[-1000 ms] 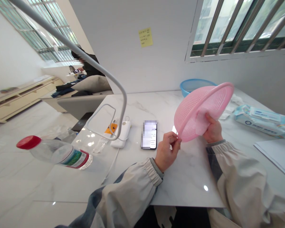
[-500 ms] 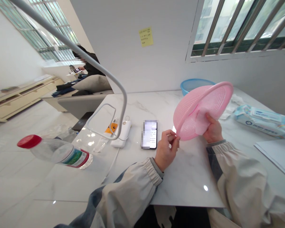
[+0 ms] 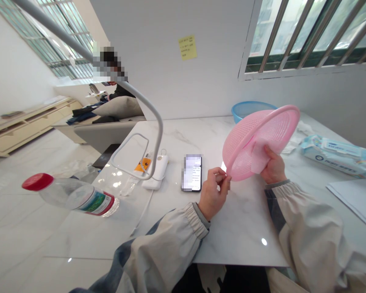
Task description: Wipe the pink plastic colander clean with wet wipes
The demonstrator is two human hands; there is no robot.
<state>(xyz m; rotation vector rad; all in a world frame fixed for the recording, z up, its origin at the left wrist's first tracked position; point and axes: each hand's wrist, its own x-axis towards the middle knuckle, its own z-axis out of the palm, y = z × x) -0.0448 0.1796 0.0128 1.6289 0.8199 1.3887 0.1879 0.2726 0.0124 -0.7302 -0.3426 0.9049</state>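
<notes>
Pink plastic colander [image 3: 262, 142] is held up tilted in both hands, clear of the marble table [image 3: 238, 232], its mesh bowl angled with the rim rising to the right. The left hand [image 3: 213, 193] is closed in a pinch, thumb and forefinger on the rim at the colander's lower edge, wrist bent and forearm running in from the lower left. The right hand [image 3: 273, 166] curls up from below, its fingers pressing a white wipe [image 3: 259, 156] to the mesh. Just left of the colander lies a smartphone [image 3: 192, 173]; a blue basin [image 3: 250, 109] sits behind the colander, and a wet-wipes pack [image 3: 338, 156] lies to its right.
</notes>
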